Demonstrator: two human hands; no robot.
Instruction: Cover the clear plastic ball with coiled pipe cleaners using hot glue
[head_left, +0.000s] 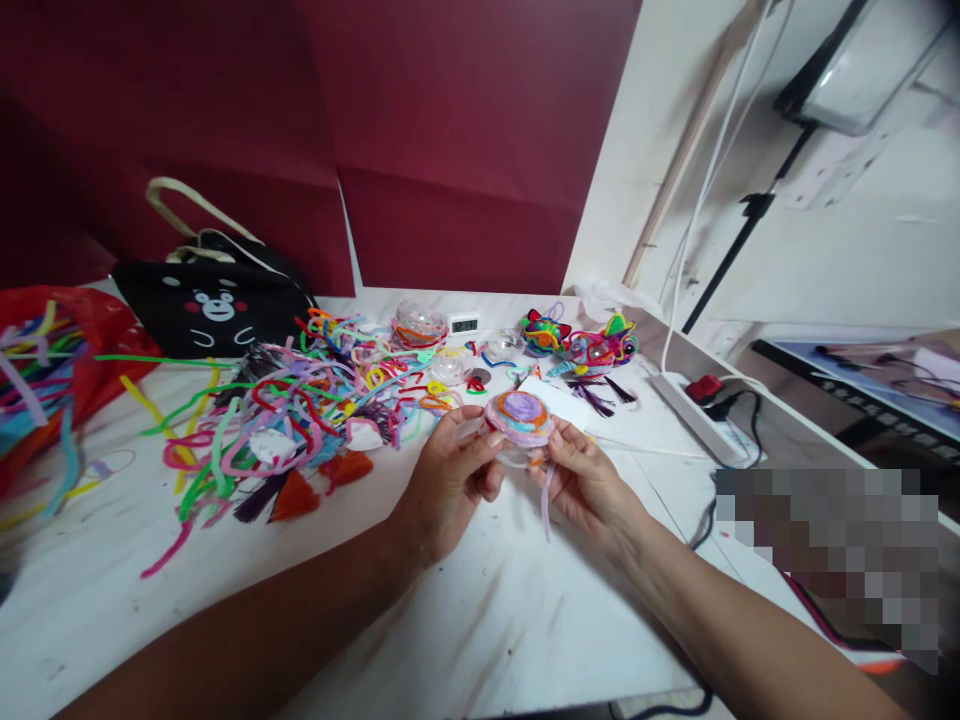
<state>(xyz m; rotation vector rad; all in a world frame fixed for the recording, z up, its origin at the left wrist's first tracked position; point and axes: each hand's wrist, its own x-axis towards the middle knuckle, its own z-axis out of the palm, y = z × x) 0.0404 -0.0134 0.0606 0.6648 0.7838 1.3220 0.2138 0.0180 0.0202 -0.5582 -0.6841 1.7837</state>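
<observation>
Between my two hands is a clear plastic ball (519, 418) with pipe cleaners coiled over its top: lilac in the middle, then orange, pale blue and pink rings. My left hand (459, 458) is closed on its left side, thumb on the coil. On the opposite side my right hand (581, 470) grips the ball by its edge with thumb and fingers. A loose lilac pipe cleaner end (547, 510) dangles beside the right fingers. The ball's underside is mostly hidden by the hands.
A tangled heap of pipe cleaners (292, 405) with tassels covers the table's left. Behind lie clear ball halves (451, 366), a small digital clock (463, 325) and finished-looking colourful balls (546, 333). A black bag (214, 310), red plastic bag (105, 340) and power strip (705, 415) flank them.
</observation>
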